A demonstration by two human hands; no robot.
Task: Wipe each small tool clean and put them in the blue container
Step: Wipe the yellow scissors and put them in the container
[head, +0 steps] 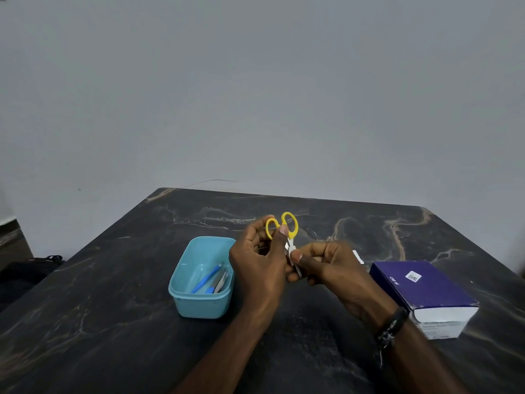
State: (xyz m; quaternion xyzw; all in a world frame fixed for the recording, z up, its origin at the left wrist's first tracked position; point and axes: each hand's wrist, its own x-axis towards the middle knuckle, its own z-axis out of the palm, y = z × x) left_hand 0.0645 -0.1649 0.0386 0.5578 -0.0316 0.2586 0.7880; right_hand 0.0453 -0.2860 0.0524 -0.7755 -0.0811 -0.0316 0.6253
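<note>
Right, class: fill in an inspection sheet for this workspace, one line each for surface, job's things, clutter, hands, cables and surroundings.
Surface: dark marbled table, pale veins, no spills seen.
Job's things: yellow-handled scissors held above the table, handles up; blue container left of the hands, holding blue-handled and metal tools.
Clutter: purple box at right; small white piece behind the right hand, too small to identify.
Hands: left hand grips the scissors at the handles; right hand pinches a white wipe around the blades; dark wristband on right wrist.
Cables: thin wire-like line at the table's far edge.
Surroundings: plain grey wall; dark items at far left, unclear.
</note>
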